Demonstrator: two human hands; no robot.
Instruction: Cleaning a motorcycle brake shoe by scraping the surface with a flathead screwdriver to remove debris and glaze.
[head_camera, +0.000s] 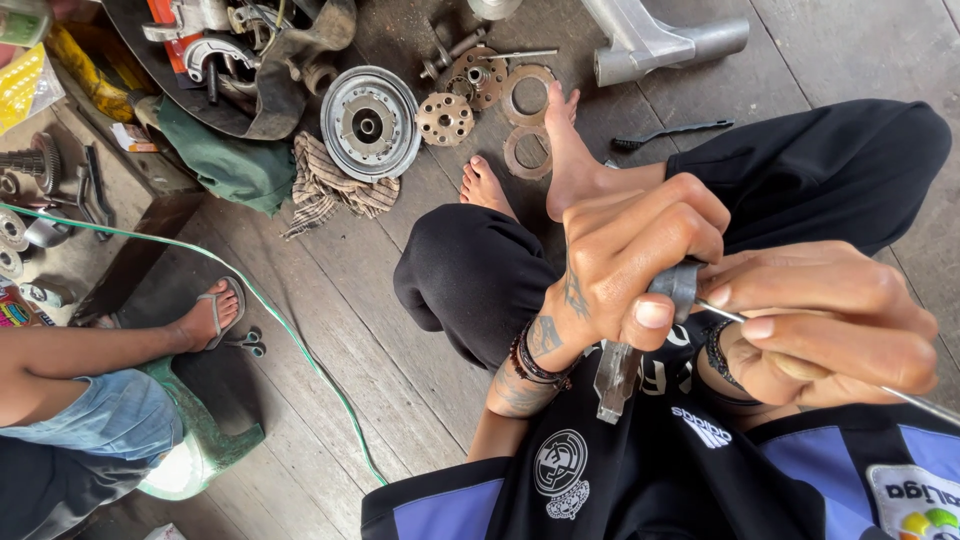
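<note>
Left hand clenched around small grey metal part, thumb pressed across front, part raised close to chest for near view. Flat metal piece hanging below the fist, probably same part's lower end; cannot tell for sure. Right hand fingers pressed together, pinching thin metal rod; tip meeting the grey part, far end trailing off toward right edge. Both hands braced over lap, likely steadying fine work.

Beyond: bare feet on plank floor, black trousers. Past the toes, round metal drum, toothed hub and flat rings laid out within reach. Checked rag beside drum. Black brush further right. Green cord crossing floor. Another person's sandalled foot at left, green stool beneath.
</note>
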